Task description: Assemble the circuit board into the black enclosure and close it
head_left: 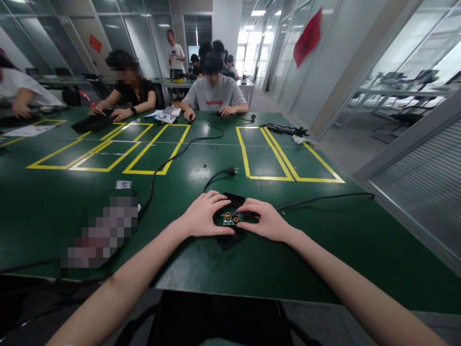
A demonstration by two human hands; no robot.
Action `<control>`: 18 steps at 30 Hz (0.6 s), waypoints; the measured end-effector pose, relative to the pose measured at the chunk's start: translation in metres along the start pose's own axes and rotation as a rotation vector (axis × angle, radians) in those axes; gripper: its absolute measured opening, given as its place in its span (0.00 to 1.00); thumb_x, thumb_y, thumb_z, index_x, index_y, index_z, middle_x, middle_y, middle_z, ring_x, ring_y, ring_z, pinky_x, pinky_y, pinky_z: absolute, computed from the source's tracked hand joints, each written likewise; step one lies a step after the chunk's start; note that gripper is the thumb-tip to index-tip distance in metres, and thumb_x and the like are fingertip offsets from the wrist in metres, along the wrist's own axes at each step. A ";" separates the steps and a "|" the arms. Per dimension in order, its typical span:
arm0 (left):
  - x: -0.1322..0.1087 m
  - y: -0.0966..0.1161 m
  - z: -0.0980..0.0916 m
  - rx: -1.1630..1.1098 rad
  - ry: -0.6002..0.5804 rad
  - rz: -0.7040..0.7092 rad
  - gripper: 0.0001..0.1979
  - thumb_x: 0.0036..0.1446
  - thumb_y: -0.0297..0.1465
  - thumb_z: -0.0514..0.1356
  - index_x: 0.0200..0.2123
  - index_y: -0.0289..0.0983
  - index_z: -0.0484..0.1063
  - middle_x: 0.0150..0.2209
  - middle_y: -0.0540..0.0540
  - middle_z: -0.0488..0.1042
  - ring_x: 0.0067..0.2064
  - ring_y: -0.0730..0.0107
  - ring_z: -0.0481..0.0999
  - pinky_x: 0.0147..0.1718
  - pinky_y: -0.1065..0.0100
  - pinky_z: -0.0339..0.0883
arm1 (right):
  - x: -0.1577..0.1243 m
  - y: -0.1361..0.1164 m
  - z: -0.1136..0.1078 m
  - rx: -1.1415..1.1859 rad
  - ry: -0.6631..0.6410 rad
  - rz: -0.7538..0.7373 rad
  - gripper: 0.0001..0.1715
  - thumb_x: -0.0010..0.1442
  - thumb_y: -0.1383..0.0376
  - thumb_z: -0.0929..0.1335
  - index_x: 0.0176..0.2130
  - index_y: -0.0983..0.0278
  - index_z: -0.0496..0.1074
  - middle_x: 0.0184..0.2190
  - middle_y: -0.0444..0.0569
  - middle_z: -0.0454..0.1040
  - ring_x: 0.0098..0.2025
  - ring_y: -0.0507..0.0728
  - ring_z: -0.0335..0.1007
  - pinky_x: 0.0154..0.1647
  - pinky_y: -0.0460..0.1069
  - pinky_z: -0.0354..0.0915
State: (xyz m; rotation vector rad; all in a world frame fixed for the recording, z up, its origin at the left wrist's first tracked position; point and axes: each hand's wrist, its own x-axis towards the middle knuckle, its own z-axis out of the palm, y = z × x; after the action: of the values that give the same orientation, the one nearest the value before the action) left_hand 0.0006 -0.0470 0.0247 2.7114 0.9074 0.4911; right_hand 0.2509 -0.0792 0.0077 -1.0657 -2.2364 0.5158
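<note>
A small green circuit board with copper-ringed coils and a few wires sits between my two hands, near the front of the table. My right hand has its thumb and fingers closed on the board's right end. Curved around the board's left side, my left hand keeps thumb and fingers apart, with a gap between them and the board. One black plastic casing half lies just beyond the board. Another dark casing piece lies on the near side, partly under my left thumb.
A black power cord with a plug lies beyond my hands. Another cable runs right. A blurred-out object lies left. Yellow tape rectangles mark the green table. A folded black tripod lies far right; several people sit opposite.
</note>
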 end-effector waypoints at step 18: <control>0.004 -0.013 -0.006 -0.045 0.125 0.095 0.27 0.50 0.47 0.74 0.48 0.38 0.77 0.48 0.42 0.80 0.50 0.56 0.77 0.49 0.59 0.70 | 0.008 0.003 0.002 0.001 0.229 0.180 0.19 0.61 0.49 0.73 0.35 0.62 0.76 0.29 0.47 0.76 0.30 0.55 0.71 0.31 0.49 0.68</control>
State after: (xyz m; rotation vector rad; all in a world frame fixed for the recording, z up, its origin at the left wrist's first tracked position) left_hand -0.0056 -0.0336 0.0275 2.7179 0.7892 0.6987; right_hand 0.2476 -0.0713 0.0072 -1.2663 -1.9526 0.4446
